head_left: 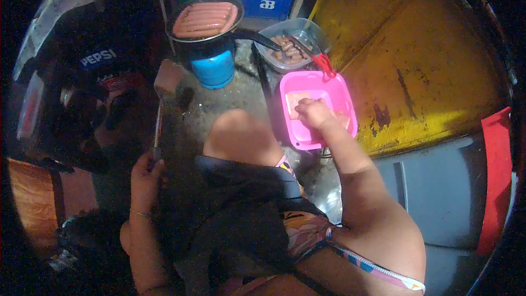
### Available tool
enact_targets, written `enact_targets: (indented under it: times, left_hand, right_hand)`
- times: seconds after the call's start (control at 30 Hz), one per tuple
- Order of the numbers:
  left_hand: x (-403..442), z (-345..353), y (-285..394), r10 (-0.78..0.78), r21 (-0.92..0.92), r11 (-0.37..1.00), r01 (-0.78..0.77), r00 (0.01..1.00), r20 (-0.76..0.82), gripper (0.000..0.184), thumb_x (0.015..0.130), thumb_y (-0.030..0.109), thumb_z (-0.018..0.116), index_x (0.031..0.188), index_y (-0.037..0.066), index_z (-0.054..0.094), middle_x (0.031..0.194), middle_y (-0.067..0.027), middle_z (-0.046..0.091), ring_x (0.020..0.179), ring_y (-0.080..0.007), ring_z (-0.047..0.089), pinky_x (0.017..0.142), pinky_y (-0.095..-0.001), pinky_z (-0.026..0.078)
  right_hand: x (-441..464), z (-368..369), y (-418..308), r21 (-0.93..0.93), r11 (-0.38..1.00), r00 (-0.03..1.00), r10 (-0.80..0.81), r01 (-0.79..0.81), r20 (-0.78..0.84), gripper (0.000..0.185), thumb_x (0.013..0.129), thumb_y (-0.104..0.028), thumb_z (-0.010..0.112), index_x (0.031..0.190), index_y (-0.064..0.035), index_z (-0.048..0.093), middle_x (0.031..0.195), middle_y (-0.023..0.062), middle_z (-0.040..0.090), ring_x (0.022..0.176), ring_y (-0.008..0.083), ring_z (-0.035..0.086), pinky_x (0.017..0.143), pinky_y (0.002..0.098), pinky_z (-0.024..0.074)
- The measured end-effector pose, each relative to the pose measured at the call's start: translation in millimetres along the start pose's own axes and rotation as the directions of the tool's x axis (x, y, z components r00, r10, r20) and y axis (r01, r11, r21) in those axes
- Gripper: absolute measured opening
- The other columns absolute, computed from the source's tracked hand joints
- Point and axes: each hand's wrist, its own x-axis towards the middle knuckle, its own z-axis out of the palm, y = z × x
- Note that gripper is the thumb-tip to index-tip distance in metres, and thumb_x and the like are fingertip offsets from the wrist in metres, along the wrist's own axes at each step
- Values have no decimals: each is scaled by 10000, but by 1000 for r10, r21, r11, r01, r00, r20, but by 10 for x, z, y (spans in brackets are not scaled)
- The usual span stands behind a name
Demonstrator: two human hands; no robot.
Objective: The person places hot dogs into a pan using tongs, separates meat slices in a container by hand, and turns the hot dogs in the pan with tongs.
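Centre-right, right hand (pixel 313 112) touches slice (pixel 293 98), pinch unclear; left hand (pixel 146 171) grips utensil (pixel 159 114). Pan (pixel 205 40) full, tub (pixel 276 66) part-filled: midway, I'd guess.

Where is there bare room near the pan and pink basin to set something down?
The grey floor patch bordered by the blue canister, the knee and the pink basin looks mostly bare. Crowded to the right: the pan handle reaches over the clear container, red-handled tongs cross its rim, and the right hand is in the basin.
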Motion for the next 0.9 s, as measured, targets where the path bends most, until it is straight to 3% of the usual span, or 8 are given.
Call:
enact_targets:
  times: [0.13,0.23,0.33,0.47,0.57,0.67,0.9]
  left_hand:
    - [69,-38,-25,51,85,995,-52,999,8,243,886,103,595,1104,10,544,818,-24,581,589,-84,512,478,-236,439]
    - [114,-20,-57,81,76,994,-81,997,11,250,884,111,602,1105,9,544,821,-24,579,590,-84,512,478,-233,437]
    - [131,17,-43,75,67,995,-77,997,28,253,882,114,608,1104,12,542,818,-21,575,587,-85,512,477,-234,439]
    - [195,39,-81,49,71,996,-52,998,46,229,882,115,608,1083,24,546,806,-20,572,586,-87,513,468,-240,440]
    - [176,66,-74,15,15,1000,-16,999,39,198,882,114,607,1053,30,550,788,-21,569,569,-88,510,457,-243,433]
    - [146,54,-61,27,64,998,-29,999,35,175,883,110,602,1029,29,551,772,-20,568,547,-89,505,451,-244,427]
    - [133,49,-24,6,36,999,-6,1000,0,173,885,103,596,1033,26,551,756,-21,568,518,-89,493,441,-244,419]
  right_hand:
    - [4,-91,-61,-79,997,997,6,0,75,294,746,-221,636,1034,-171,665,1116,40,609,1030,245,589,846,474,435]
    - [27,-179,-99,149,988,998,37,-43,42,321,751,-241,654,1057,-144,659,1130,73,604,1040,290,578,872,449,443]
    - [159,-114,-11,221,930,952,306,-295,-19,394,750,-253,666,1118,-116,628,1140,119,592,1058,330,562,919,421,439]
    - [354,2,211,112,949,955,287,-294,74,530,716,-230,669,1223,-120,560,1180,156,569,1119,339,525,965,421,431]
    - [468,-263,105,-35,951,929,308,-308,207,539,698,-238,675,1214,-123,571,1187,150,564,1130,337,520,970,411,428]
    - [580,-52,308,-21,972,951,234,-234,201,547,666,-245,699,1188,-121,594,1170,148,559,1117,327,529,960,395,438]
    - [590,40,383,38,950,938,299,-310,178,481,583,-211,759,1031,-81,640,1031,154,593,1004,318,559,900,386,465]
